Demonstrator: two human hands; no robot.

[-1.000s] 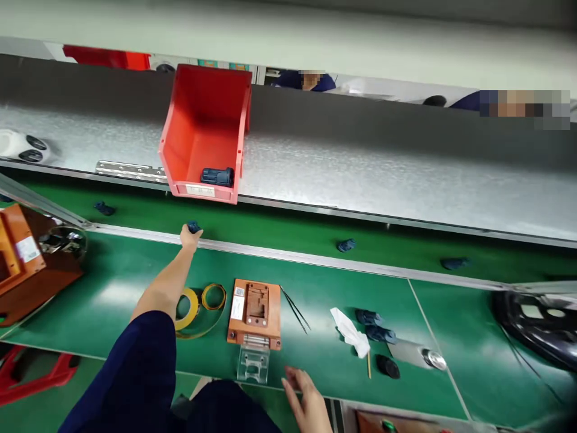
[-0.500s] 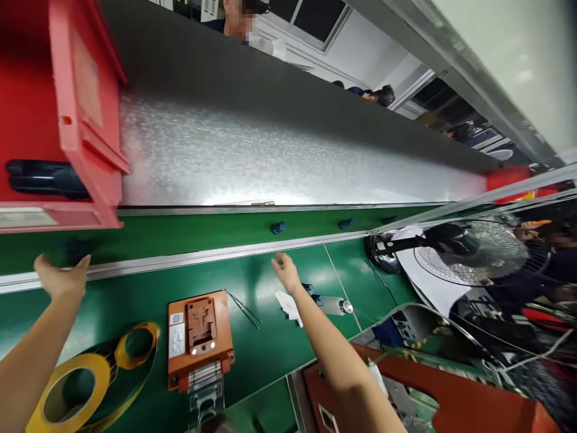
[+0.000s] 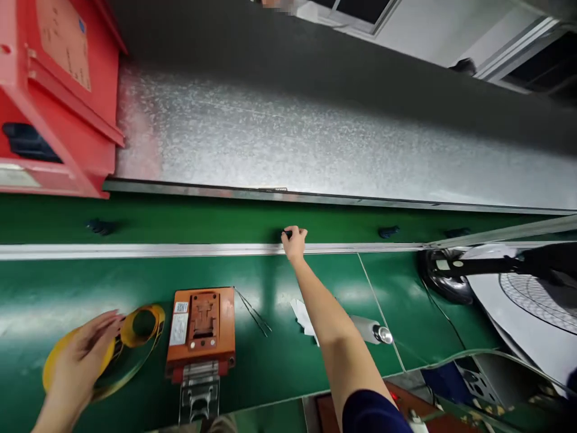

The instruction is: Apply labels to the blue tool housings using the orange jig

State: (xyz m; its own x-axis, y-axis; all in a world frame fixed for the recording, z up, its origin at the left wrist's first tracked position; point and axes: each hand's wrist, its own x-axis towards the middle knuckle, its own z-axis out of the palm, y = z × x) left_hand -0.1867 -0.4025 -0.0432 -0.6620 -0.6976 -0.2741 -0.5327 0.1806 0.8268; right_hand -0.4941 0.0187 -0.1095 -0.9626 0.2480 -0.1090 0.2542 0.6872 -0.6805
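Observation:
My right hand (image 3: 294, 241) reaches far forward over the metal rail and closes on a small dark blue part (image 3: 287, 233) lying on the green conveyor belt (image 3: 202, 219). My left hand (image 3: 85, 356) hovers with fingers apart over a yellow tape roll (image 3: 148, 315) near the front left of the green table. An orange fixture block (image 3: 201, 328) with a clear clamp sits between my arms. More dark blue parts lie on the belt, one to the left (image 3: 101, 226) and one to the right (image 3: 388, 231).
A red bin (image 3: 54, 102) hangs at the upper left with a dark part inside. Tweezers (image 3: 253, 311), a white cloth (image 3: 304, 316) and a metal cylinder (image 3: 374, 329) lie on the table. A black fan (image 3: 496, 273) stands at the right.
My right hand moved forward onto the belt and closed on a dark part. My left hand drew back from the rail to the yellow tape roll. The view shifted slightly.

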